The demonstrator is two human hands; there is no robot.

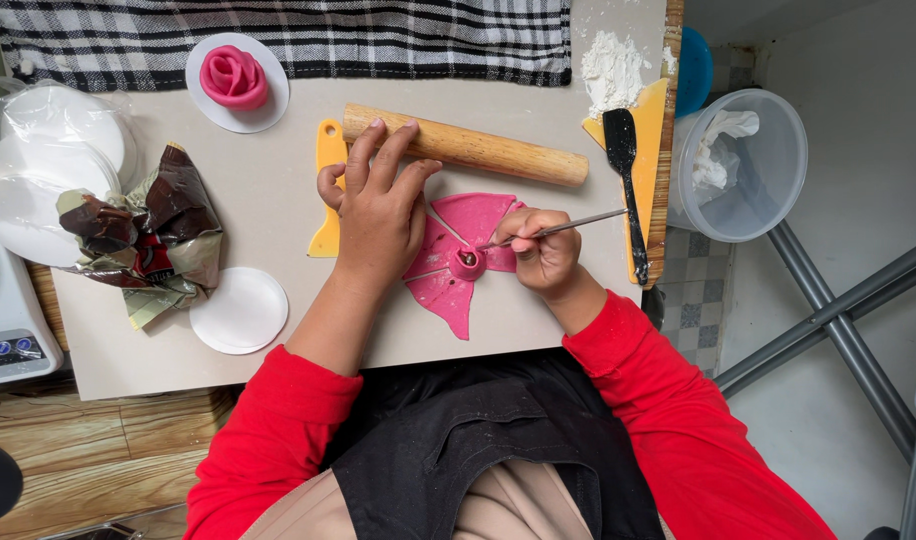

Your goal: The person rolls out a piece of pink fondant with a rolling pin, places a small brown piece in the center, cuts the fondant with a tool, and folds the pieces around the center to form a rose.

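Lying between both hands, pink dough: left hand flat, right hand gripping metal tool.

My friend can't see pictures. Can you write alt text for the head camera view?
A right hand holds a thin metal tool to pink dough petals, while the left hand presses them flat, near a wooden rolling pin.

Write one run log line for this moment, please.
left hand: flat on pink dough | right hand: thin tool, tip at dough centre
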